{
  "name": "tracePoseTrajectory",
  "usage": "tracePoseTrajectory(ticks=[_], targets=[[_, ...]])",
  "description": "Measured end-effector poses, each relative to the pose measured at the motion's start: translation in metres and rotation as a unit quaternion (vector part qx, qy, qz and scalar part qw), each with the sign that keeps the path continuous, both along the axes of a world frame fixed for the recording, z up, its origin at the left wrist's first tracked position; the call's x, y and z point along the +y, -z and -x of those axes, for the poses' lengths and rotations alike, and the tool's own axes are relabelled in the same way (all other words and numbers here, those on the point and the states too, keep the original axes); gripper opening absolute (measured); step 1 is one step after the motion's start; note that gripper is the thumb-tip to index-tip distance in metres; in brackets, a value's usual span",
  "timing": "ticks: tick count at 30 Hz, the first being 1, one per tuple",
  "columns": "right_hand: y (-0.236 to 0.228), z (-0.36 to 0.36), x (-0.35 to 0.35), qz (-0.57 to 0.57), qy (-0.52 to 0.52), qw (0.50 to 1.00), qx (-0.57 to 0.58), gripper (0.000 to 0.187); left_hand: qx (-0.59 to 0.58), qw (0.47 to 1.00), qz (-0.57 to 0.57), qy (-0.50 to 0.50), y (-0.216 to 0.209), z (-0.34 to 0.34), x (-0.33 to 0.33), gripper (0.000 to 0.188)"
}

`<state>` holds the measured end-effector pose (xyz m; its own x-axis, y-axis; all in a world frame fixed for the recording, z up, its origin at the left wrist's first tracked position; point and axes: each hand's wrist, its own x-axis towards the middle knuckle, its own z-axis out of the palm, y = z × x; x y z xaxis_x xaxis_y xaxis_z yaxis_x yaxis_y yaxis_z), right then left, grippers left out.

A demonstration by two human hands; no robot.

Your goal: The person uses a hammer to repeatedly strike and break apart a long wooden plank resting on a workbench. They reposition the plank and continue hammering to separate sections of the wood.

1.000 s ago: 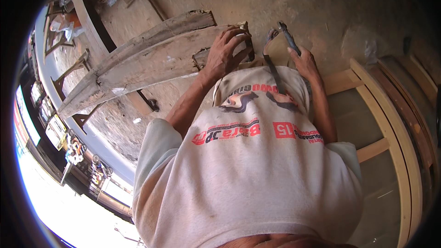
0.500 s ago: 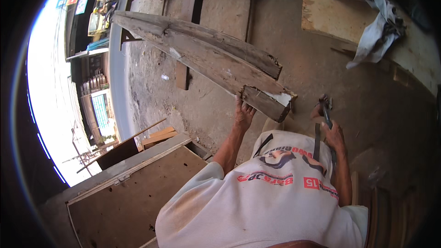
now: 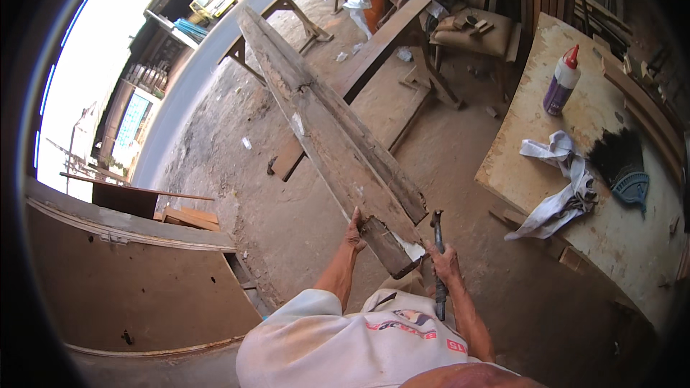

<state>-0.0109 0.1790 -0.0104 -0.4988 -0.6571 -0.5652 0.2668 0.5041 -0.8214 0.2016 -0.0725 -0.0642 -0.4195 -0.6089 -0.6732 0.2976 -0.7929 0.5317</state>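
A long, weathered wooden board with raised sides [image 3: 327, 140] stretches away from me, its near end close to my body. The near end is ragged, with a short block across the corner and a pale patch on the surface. My left hand [image 3: 353, 235] is closed on its left edge near that end, thumb on top and other fingers partly hidden underneath. In my right hand [image 3: 447, 264] is a hammer [image 3: 439, 289], held upright by its handle just right of the board's end. Its dark head points up and seems apart from the wood.
To the right, a worn plywood table [image 3: 528, 108] bears a glue bottle [image 3: 562, 80], a white cloth [image 3: 557, 197] and a dustpan brush [image 3: 629, 179]. A wooden bench [image 3: 388, 39] and a chair with wood offcuts [image 3: 483, 36] stand beyond. A large framed panel [image 3: 144, 287] lies left.
My view has turned to the right, bringing more of the table into sight. The hammer has come up and left, close to the board's near end. My left hand keeps its hold.
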Motion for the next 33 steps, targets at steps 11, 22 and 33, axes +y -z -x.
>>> tracePoseTrajectory(ticks=[11,22,33], targets=[[0.021,-0.007,-0.013,-0.034,-0.111,0.984,0.133,0.061,-0.021,0.997,0.076,-0.017,0.029,-0.022,-0.006,0.054],[-0.016,0.029,-0.016,-0.036,-0.185,0.978,-0.094,0.071,-0.165,0.96,0.227,-0.007,-0.105,0.018,0.008,0.047],[0.0,0.083,-0.027,0.082,-0.136,0.855,-0.493,0.078,-0.413,0.778,0.453,0.137,-0.229,0.13,0.003,0.044]])
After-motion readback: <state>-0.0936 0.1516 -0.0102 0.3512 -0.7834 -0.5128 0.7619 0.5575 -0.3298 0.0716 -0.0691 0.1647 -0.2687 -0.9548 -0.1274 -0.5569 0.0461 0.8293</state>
